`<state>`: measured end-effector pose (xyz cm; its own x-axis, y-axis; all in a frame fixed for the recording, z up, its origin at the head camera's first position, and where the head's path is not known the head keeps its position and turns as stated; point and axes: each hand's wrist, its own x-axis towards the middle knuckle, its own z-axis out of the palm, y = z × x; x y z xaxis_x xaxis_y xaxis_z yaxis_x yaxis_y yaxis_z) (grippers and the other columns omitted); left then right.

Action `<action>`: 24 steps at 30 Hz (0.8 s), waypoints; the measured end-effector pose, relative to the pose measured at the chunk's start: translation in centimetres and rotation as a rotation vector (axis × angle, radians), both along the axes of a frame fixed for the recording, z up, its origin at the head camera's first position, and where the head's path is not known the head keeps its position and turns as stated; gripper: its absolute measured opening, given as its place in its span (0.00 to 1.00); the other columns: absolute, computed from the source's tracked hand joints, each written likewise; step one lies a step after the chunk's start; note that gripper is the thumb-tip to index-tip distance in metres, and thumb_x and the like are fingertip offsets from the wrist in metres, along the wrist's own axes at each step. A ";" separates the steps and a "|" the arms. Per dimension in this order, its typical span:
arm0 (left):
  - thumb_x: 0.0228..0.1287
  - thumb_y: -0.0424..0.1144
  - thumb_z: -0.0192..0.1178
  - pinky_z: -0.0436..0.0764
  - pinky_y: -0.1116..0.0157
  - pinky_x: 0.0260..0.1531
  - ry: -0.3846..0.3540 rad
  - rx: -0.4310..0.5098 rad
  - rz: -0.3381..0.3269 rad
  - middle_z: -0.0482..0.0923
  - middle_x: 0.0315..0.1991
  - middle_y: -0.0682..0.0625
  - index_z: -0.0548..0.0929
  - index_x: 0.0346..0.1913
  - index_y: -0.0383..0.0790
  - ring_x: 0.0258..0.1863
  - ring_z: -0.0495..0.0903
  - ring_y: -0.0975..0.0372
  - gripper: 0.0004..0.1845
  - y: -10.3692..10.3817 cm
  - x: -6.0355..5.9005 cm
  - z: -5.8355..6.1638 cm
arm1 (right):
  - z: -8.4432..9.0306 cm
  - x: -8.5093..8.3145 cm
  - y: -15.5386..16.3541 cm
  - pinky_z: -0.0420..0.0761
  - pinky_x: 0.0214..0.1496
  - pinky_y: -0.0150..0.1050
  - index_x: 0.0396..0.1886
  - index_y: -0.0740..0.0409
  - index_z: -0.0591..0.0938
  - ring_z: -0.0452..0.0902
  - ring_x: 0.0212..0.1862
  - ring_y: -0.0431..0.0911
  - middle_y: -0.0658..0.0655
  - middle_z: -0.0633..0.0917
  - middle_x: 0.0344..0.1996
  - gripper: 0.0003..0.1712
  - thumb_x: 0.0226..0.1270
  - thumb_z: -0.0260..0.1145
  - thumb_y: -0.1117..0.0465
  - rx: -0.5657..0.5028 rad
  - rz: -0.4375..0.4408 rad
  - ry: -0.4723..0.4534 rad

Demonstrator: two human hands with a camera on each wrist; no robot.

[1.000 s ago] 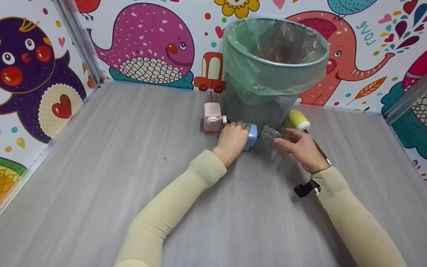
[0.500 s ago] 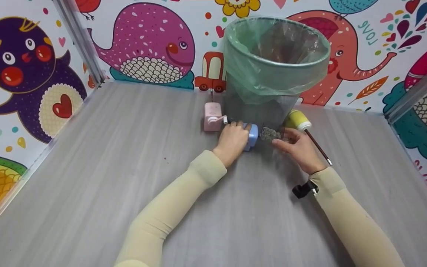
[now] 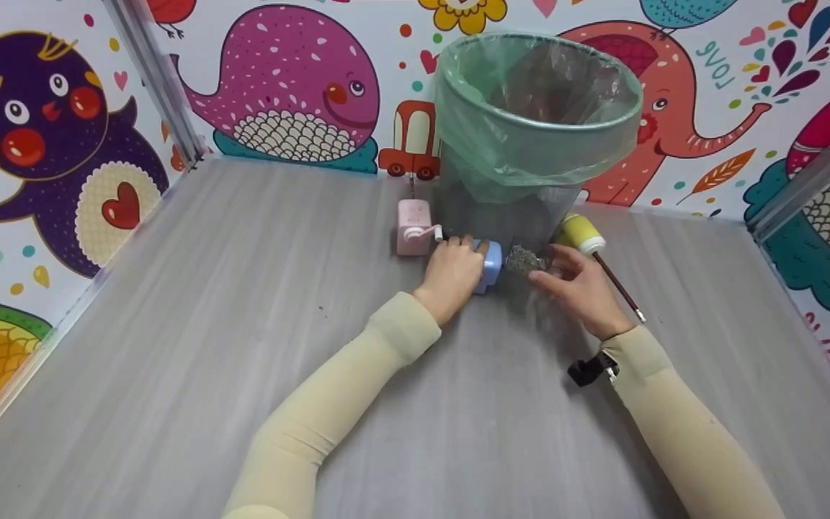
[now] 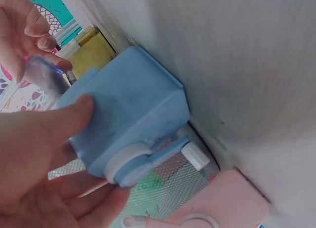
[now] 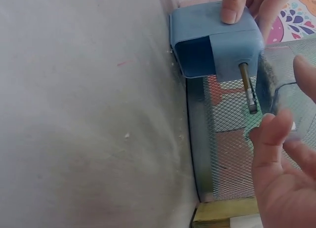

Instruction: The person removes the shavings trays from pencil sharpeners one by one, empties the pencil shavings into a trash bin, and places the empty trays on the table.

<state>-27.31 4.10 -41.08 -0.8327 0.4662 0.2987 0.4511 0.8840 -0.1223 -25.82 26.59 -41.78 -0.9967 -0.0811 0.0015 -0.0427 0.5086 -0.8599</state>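
Observation:
My left hand (image 3: 453, 277) grips a blue hand-crank pencil sharpener (image 3: 491, 265) on the table, against the bin's foot. In the left wrist view the thumb lies on the sharpener's (image 4: 128, 95) top, near the white-knobbed crank (image 4: 173, 156). An open drawer slot shows in its body in the right wrist view, and a short pencil (image 5: 248, 90) pokes from its front hole. Just right of it, my right hand (image 3: 579, 292) pinches a clear shavings drawer (image 3: 525, 258) between thumb and fingers. Grey shavings fill the drawer, which is apart from the sharpener.
A mesh waste bin (image 3: 501, 209) with a green bag liner (image 3: 509, 155) stands directly behind both hands. Left of it is a pink crank sharpener (image 3: 413, 227). A yellow and white object (image 3: 579, 234) with a dark pencil (image 3: 618, 288) lies behind my right hand. Printed walls border the table.
My right hand has shifted slightly left with the drawer, whose tilt differs a little. The left hand and blue sharpener have stayed in place.

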 end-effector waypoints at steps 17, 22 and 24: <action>0.70 0.44 0.59 0.83 0.60 0.47 -0.036 -0.003 0.016 0.85 0.49 0.45 0.81 0.62 0.44 0.46 0.84 0.54 0.20 0.1 0.1 0.4 | 4.0 1.0 -0.3 0.81 0.34 0.32 0.67 0.61 0.74 0.76 0.30 0.38 0.54 0.78 0.37 0.34 0.65 0.72 0.55 -0.014 0.082 0.124; 0.70 0.44 0.60 0.83 0.60 0.47 -0.022 -0.011 0.012 0.85 0.49 0.46 0.81 0.61 0.44 0.46 0.84 0.54 0.20 0.0 0.1 0.3 | 5.4 1.7 -0.9 0.81 0.34 0.32 0.67 0.62 0.74 0.79 0.34 0.37 0.50 0.80 0.36 0.34 0.63 0.74 0.59 -0.036 0.095 0.162; 0.71 0.43 0.59 0.83 0.60 0.46 -0.010 -0.011 0.007 0.84 0.48 0.46 0.82 0.61 0.45 0.45 0.85 0.54 0.18 0.1 0.1 0.2 | 6.1 2.0 -1.1 0.80 0.34 0.31 0.66 0.63 0.74 0.80 0.34 0.36 0.48 0.81 0.36 0.33 0.63 0.73 0.60 -0.037 0.098 0.184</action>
<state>-27.22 4.15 -40.85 -0.8388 0.4638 0.2850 0.4465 0.8857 -0.1274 -23.82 25.50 -35.64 -0.9667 -0.1742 0.1874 -0.2484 0.4627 -0.8510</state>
